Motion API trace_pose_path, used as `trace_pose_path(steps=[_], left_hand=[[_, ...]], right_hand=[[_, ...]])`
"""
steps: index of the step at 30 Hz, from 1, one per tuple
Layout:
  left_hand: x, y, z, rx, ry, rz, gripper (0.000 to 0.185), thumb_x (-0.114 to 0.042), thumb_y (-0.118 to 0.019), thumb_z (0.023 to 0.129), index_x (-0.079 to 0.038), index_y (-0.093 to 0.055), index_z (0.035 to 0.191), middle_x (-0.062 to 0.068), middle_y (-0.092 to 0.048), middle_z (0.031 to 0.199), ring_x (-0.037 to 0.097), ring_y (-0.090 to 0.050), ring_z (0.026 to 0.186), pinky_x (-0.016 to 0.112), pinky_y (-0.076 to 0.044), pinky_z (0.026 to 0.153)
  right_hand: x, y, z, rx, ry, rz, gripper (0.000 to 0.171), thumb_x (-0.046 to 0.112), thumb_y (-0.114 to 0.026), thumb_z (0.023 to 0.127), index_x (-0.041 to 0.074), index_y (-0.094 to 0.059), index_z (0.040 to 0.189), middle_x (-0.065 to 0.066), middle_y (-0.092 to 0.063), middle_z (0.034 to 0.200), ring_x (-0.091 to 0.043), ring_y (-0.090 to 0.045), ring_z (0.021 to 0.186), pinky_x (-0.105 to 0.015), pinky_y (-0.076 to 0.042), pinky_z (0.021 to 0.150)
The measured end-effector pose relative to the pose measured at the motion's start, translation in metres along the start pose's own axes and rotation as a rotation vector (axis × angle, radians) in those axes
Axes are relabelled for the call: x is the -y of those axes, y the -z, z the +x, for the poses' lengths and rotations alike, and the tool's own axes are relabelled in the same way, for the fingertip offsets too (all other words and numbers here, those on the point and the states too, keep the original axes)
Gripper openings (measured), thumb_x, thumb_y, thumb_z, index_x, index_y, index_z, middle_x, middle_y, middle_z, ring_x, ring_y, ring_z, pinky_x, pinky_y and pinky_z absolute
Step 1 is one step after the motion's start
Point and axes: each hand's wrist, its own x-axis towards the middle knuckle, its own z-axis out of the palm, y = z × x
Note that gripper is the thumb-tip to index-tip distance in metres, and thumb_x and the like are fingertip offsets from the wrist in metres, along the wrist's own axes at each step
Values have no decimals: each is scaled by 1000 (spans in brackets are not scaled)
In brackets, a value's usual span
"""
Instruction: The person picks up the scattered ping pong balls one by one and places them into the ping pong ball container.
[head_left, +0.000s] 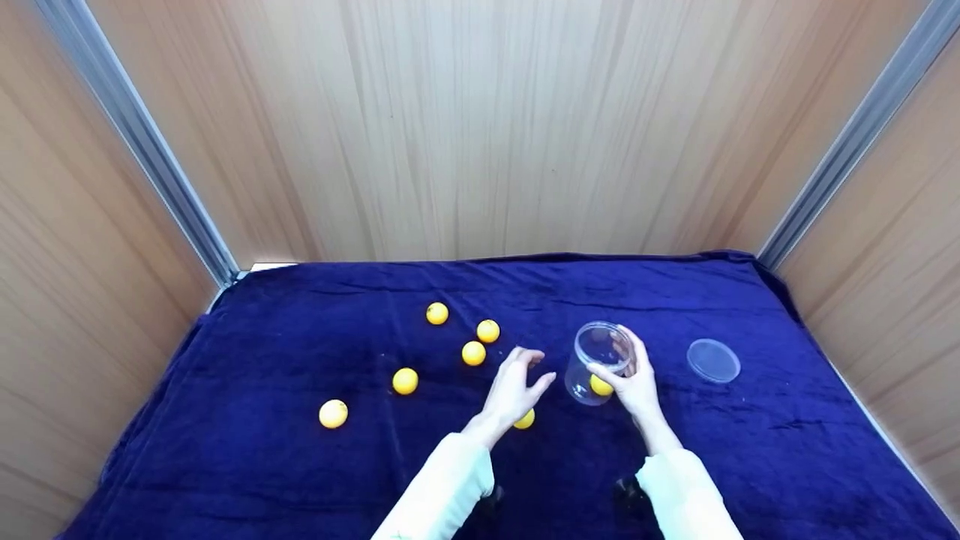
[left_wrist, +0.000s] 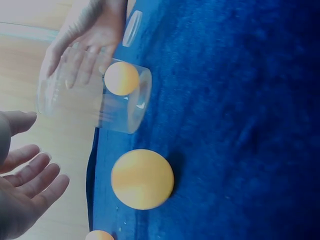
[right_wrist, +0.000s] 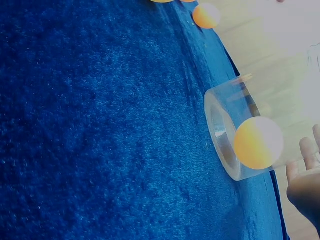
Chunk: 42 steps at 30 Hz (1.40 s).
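Gripping the clear jar (head_left: 598, 363) w/ the right hand (head_left: 636, 379), fingers curled round its far side, I'm seeing it standing upright on the blue cloth (head_left: 300, 465), mouth up, w/ 1 yellow ball (head_left: 601, 385) already sitting at the bottom. Left hand (head_left: 514, 388) is hovering loose, fingers relaxed & holding nothing, just left of the jar w/ a small gap between. Nearest loose ball (head_left: 525, 419) is lying right under that left hand, close to the wrist, partly hidden, so the left hand is much nearer to it than the right. I'm judging the jar mouth sits up & to the right of that ball. 5 more balls are lying farther left; the closest pair (head_left: 481, 342) is just beyond the left fingertips. Clear lid (head_left: 713, 361) is lying flat, apart, to the jar's right.
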Motion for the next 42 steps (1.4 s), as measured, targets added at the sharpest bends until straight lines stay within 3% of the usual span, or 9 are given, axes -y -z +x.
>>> trace_pose_path(steps=[8,15,21,23,28,30,35,42], left_hand=[[13,4,-20,60,-16,23,32,-17,-64,81,3,-58,105,11,-59,101,21,-56,96,29,-43,86],[21,8,-33,125,47,52,42,-22,-62,83,4,-55,115,13,-55,114,27,-49,108,36,-37,93],[28,8,-42,128,24,51,43,-20,-63,81,6,-54,114,15,-55,114,27,-50,108,36,-38,93],[30,8,-44,129,24,41,43,-19,-64,81,7,-54,114,15,-56,113,27,-50,108,35,-38,93],[34,6,-48,132,29,11,44,-17,-66,79,7,-54,114,16,-56,112,27,-51,107,35,-38,92],[35,4,-50,132,30,5,45,-17,-67,78,7,-54,114,16,-56,112,27,-51,107,35,-38,92],[37,0,-53,123,32,2,45,-17,-68,77,7,-55,113,15,-56,111,27,-51,106,35,-39,92],[41,-4,-57,121,47,-3,46,-15,-68,76,8,-54,113,15,-56,112,27,-51,105,35,-39,92]], right_hand=[[-2,-1,0,-15,-22,7,79,0,-75,65,11,-36,133,-15,-47,124,-29,-42,114,-25,-35,94],[-7,1,-1,-11,-27,10,80,1,-76,65,12,-36,133,-13,-47,125,-18,-44,114,-21,-35,93],[2,-1,-2,-9,-36,27,79,0,-75,65,12,-37,133,-10,-48,123,-23,-43,114,-20,-36,92],[16,-4,-2,4,-32,94,78,1,-76,65,10,-37,132,-12,-48,123,-27,-42,114,-24,-35,94],[25,-6,-1,3,-29,123,78,0,-76,65,7,-37,132,-19,-45,125,-32,-40,115,-33,-31,98],[14,-4,0,-7,-23,40,79,0,-76,65,9,-36,133,-19,-45,125,-32,-41,115,-29,-33,96],[2,-1,0,-3,-7,-11,79,1,-75,66,12,-36,133,-13,-47,125,-33,-40,115,-23,-34,94],[-4,1,0,-11,-19,-11,79,3,-76,65,14,-37,133,-13,-47,124,-33,-41,115,-23,-34,94]])
